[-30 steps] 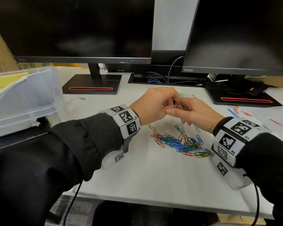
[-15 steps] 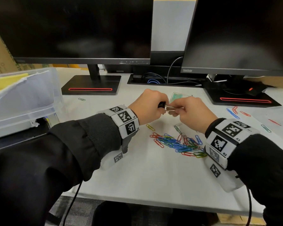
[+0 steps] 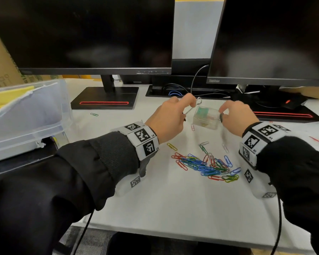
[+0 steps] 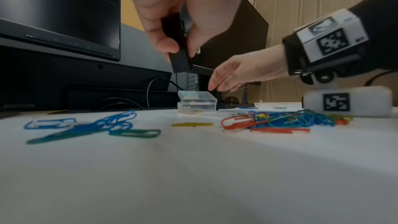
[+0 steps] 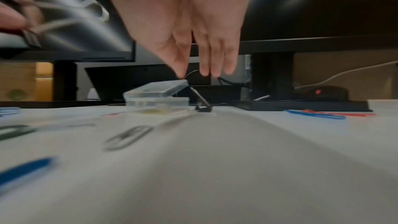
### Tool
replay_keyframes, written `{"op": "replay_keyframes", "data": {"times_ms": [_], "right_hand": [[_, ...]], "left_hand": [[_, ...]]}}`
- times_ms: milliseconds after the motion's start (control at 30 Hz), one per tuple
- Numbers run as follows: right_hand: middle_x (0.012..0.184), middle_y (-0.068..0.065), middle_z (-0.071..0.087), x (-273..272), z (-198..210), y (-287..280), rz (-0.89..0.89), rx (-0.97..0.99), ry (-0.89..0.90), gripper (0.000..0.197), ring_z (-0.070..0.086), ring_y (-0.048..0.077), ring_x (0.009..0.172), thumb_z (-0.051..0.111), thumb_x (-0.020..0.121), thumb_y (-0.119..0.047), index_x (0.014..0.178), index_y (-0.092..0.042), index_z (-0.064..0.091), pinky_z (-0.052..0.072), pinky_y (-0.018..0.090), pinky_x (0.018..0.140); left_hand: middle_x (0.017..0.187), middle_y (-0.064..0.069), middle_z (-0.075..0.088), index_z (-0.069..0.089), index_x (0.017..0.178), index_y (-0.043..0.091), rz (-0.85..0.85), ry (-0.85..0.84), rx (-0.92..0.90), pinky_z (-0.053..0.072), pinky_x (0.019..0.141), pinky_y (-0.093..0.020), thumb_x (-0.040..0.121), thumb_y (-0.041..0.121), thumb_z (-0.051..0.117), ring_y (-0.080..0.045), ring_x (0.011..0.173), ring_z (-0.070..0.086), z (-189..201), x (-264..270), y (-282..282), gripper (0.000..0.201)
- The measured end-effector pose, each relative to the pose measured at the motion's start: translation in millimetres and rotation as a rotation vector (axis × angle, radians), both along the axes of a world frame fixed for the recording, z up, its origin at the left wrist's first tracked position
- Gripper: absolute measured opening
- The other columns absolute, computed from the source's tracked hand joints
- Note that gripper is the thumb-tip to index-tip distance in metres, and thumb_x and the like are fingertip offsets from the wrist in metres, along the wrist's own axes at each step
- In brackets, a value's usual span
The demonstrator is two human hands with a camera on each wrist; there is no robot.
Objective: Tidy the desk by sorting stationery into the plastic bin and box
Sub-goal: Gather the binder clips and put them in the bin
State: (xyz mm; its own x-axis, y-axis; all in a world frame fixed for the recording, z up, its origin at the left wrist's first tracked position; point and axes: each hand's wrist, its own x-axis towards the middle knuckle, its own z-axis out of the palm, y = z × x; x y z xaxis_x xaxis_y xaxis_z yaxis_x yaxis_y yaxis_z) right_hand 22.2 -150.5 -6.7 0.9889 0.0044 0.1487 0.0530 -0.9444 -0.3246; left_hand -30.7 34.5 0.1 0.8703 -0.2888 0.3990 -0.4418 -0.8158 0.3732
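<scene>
1. white counter (image 3: 155,208) below two dark monitors carries a small clear box (image 3: 206,117), its lid tipped up.
2. left hand (image 3: 168,119), grip clamped on a binder clip (image 4: 178,45), sits just left of the box.
3. right hand (image 3: 236,116) is nearer, fingers straight at the lid edge, grip apart.

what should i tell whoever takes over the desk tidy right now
Left hand pinches a black binder clip above the desk.
Right hand is open, fingertips at the raised lid edge of the small clear box; a second binder clip lies beside the box.
Paper clips are still piled and scattered on the desk; the plastic bin sits far left.
Left: nearly all the sorting.
</scene>
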Motion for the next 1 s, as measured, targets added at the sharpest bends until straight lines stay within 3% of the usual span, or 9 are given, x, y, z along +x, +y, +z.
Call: {"op": "replay_keyframes", "data": {"times_ms": [133,200,267,367,533,667,733,867,1000], "right_hand": [[0.129,0.019,0.049,8,-5,-3,0.055,-0.105,0.213,0.053,0.052,0.035,0.113,0.045,0.089,-0.002,0.14,-0.009,0.031,0.043,0.035,0.085],[0.121,0.018,0.054,11,-6,-3,0.071,-0.135,0.271,0.055,0.054,0.031,0.102,0.044,0.09,-0.002,0.142,-0.01,0.028,0.04,0.032,0.079],[0.115,0.017,0.057,12,-6,-4,0.065,-0.161,0.296,0.047,0.052,0.027,0.091,0.043,0.092,-0.005,0.138,-0.009,0.035,0.039,0.031,0.076],[0.121,0.016,0.056,10,-5,-4,0.035,-0.177,0.276,0.032,0.054,0.03,0.105,0.045,0.095,-0.015,0.126,-0.007,0.048,0.04,0.031,0.082],[0.108,0.014,0.061,6,-1,-2,0.031,-0.216,0.278,0.044,0.048,0.022,0.087,0.055,0.089,-0.042,0.108,-0.002,0.059,0.035,0.027,0.073],[0.089,0.003,0.053,3,-3,-6,0.097,-0.078,0.235,0.022,0.047,0.02,0.086,0.067,0.082,-0.031,0.08,-0.014,0.053,0.035,0.025,0.065],[0.081,-0.002,0.051,1,-4,-7,0.134,-0.007,0.22,0.026,0.048,0.019,0.085,0.072,0.078,-0.027,0.082,-0.016,0.049,0.033,0.023,0.058],[0.095,-0.001,0.051,-2,-6,-8,0.152,0.061,0.247,0.043,0.05,0.019,0.089,0.077,0.073,-0.03,0.102,-0.02,0.047,0.036,0.027,0.074],[0.08,-0.005,0.052,-7,-4,-5,0.249,0.051,0.208,0.023,0.05,0.014,0.08,0.077,0.073,-0.027,0.092,-0.019,0.066,0.036,0.019,0.062]], "left_hand": [[0.107,-0.009,0.053,0.052,0.117,0.018,0.003,-0.004,-0.017,0.044,0.078,-0.026,0.094,0.009,0.043,-0.02,0.09,0.053,-2,2,0,0.026],[0.108,-0.008,0.053,0.056,0.114,0.016,0.02,-0.008,-0.033,0.041,0.078,-0.023,0.094,0.01,0.043,-0.018,0.09,0.05,-4,5,1,0.025],[0.11,-0.008,0.054,0.06,0.111,0.013,0.035,-0.003,-0.049,0.039,0.079,-0.021,0.093,0.009,0.043,-0.017,0.092,0.05,-5,7,1,0.025],[0.112,-0.007,0.056,0.063,0.108,0.009,0.037,-0.002,-0.065,0.034,0.077,-0.013,0.091,0.007,0.045,-0.017,0.1,0.053,-5,9,2,0.024],[0.108,-0.004,0.056,0.064,0.105,0.011,-0.007,-0.019,-0.063,0.036,0.078,-0.014,0.088,0.012,0.057,-0.01,0.09,0.048,-4,8,1,0.018],[0.099,0.004,0.045,0.062,0.104,0.015,-0.02,-0.015,-0.034,0.037,0.078,-0.016,0.086,0.01,0.06,-0.009,0.089,0.045,-4,7,2,0.019],[0.097,0.004,0.042,0.062,0.104,0.016,-0.025,-0.014,-0.026,0.037,0.076,-0.018,0.088,0.007,0.056,-0.011,0.086,0.044,-4,7,3,0.019],[0.095,0.003,0.037,0.062,0.109,0.016,-0.009,0.009,0.016,0.041,0.075,-0.023,0.092,0.005,0.048,-0.013,0.081,0.042,-5,6,3,0.024],[0.095,0.005,0.035,0.06,0.116,0.017,0.022,0.022,0.055,0.039,0.074,-0.022,0.094,0.012,0.047,-0.012,0.081,0.04,-5,7,2,0.025]]}}
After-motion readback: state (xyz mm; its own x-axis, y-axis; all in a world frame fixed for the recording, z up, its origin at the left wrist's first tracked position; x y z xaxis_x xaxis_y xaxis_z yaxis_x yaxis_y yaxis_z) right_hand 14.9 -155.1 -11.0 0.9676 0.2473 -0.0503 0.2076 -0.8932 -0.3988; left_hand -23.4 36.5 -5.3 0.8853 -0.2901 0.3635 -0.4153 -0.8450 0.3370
